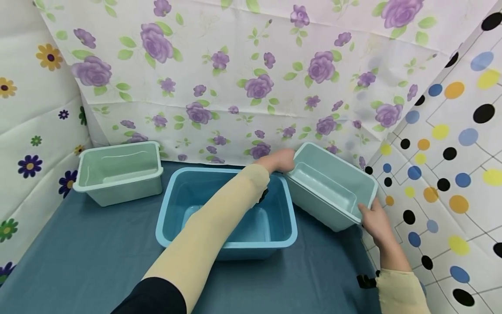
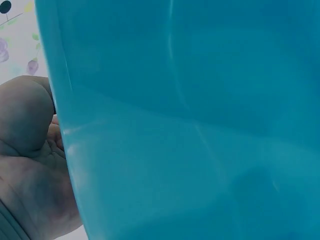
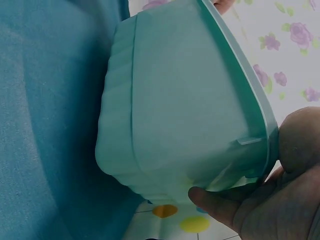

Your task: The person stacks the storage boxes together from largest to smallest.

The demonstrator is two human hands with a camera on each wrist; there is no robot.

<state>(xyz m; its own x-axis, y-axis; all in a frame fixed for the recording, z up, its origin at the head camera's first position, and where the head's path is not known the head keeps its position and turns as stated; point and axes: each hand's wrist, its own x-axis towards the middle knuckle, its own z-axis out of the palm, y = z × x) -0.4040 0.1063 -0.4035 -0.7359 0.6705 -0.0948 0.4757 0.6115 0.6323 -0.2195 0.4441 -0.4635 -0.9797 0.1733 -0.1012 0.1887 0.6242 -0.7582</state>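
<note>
A pale green-blue plastic basin (image 1: 329, 174) stands at an angle on the right side in the head view. My left hand (image 1: 280, 160) holds its left rim near the back; the fingers are partly hidden. With the thumb over the rim and fingers underneath, my right hand (image 3: 270, 200) grips the front right corner. Between the left forearm and the table lies a larger blue basin (image 1: 227, 245), its inside partly covered by the sleeve. That basin's wall (image 2: 175, 100) fills most of the left wrist view. Whether the pale basin touches the table cannot be told.
A light green basin (image 1: 117, 179) sits at the back left on the blue tablecloth (image 1: 102, 253). Flowered cloth (image 1: 235, 87) hangs behind, and a dotted cloth (image 1: 443, 183) closes the right side near the right hand.
</note>
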